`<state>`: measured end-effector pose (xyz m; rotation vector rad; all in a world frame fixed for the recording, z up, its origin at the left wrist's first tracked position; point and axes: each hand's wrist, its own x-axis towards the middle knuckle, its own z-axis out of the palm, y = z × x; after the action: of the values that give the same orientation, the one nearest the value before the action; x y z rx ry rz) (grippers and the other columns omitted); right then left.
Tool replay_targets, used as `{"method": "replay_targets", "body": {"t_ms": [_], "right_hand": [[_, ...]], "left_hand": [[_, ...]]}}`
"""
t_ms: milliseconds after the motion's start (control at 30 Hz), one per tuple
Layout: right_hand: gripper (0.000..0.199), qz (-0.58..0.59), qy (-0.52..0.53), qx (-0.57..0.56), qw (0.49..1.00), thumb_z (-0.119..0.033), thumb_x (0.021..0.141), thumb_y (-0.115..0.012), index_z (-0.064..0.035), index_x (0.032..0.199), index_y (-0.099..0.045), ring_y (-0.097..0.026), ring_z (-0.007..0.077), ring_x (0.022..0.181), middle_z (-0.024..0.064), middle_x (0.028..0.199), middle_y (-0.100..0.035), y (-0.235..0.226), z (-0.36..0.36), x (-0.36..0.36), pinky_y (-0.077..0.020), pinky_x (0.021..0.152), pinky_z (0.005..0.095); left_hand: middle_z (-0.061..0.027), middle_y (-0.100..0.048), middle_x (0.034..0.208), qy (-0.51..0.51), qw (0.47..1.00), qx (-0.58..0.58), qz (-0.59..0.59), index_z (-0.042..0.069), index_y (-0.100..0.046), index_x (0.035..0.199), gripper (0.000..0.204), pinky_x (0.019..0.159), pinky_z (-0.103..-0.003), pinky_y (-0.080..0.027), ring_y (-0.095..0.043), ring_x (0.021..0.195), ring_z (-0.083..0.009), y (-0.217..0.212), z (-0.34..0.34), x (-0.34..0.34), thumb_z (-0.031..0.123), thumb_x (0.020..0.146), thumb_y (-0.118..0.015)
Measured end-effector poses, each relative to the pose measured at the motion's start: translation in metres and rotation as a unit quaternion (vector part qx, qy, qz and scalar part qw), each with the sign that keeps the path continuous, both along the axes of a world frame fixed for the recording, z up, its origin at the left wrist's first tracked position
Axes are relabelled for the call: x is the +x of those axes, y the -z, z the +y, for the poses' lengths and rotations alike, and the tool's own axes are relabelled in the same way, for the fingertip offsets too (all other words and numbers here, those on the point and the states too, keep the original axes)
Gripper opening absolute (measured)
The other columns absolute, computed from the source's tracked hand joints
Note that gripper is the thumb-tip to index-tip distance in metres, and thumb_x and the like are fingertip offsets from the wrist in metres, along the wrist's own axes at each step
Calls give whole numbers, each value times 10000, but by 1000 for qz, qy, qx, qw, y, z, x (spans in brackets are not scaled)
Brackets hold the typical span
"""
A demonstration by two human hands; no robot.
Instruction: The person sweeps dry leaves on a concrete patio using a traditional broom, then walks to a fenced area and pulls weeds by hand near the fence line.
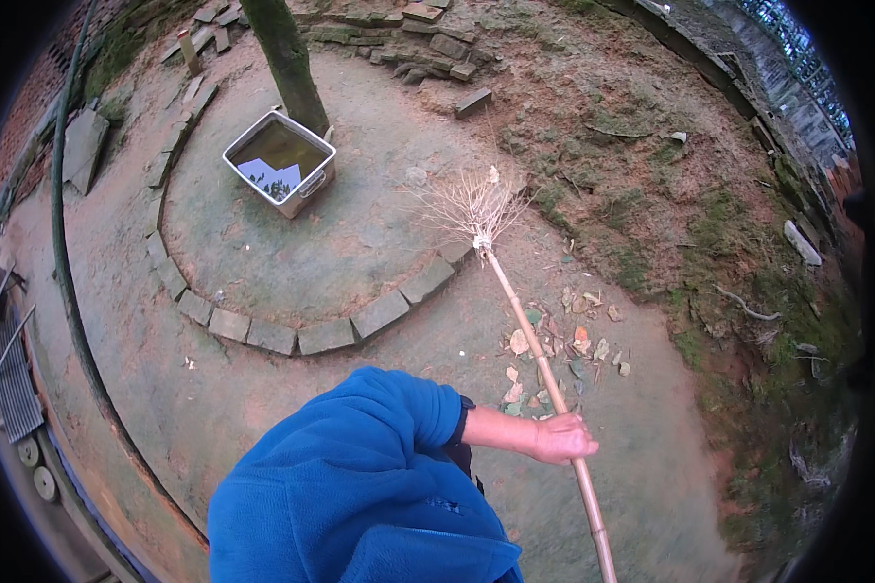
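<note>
My left arm, in a blue fleece sleeve, reaches across to the right. My left hand (562,439) is closed around the bamboo handle of a broom (542,364). From the lower edge the handle slants up and left to a head of thin, pale twigs (478,206), bound with something whitish. The twigs fan out over the ground at the right end of a curved brick border. Fallen leaves (581,340), brown, orange and green, lie scattered beside the handle, just beyond my hand. My right hand is outside the picture, as is the handle's near end.
A curved brick edging (326,337) rings a mossy tree trunk (290,68) and a tub of dark water (282,160). On the right rises a rough earth bank (642,185) with moss. A long dark pole (65,253) runs down the left, near a corrugated sheet (16,389).
</note>
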<state>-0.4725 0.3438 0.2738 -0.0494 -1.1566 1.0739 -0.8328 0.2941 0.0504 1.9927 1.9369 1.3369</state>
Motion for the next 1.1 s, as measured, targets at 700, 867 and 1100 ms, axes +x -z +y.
{"method": "replay_targets", "body": {"t_ms": [700, 867, 1100], "right_hand": [[292, -731, -172, -20, 660, -282, 873, -527, -118, 1108, -583, -471, 226, 564, 57, 629, -484, 200, 140, -528, -408, 590, 347], [289, -830, -173, 106, 519, -287, 856, -553, -125, 1092, -598, -510, 254, 596, 76, 648, -523, 210, 154, -585, -430, 621, 370], [287, -876, -185, 201, 398, -295, 833, -590, -136, 1070, -618, -564, 292, 641, 102, 675, -578, 250, 147, -712, -459, 665, 401]], "left_hand": [[-51, -611, 623, -130, 900, -355, 217, 142, -600, 652, 77, 630, -395, -466, -631, 648, -256, 95, -37, -482, 167, 595, -646], [-11, -571, 621, -246, 858, -395, 219, 165, -566, 636, 119, 743, -361, -404, -593, 707, -213, 84, -102, -603, 216, 594, -664], [17, -573, 700, -361, 798, -419, 238, 182, -623, 642, 81, 893, -422, -351, -546, 828, -183, 93, -188, -762, 227, 598, -674]]}}
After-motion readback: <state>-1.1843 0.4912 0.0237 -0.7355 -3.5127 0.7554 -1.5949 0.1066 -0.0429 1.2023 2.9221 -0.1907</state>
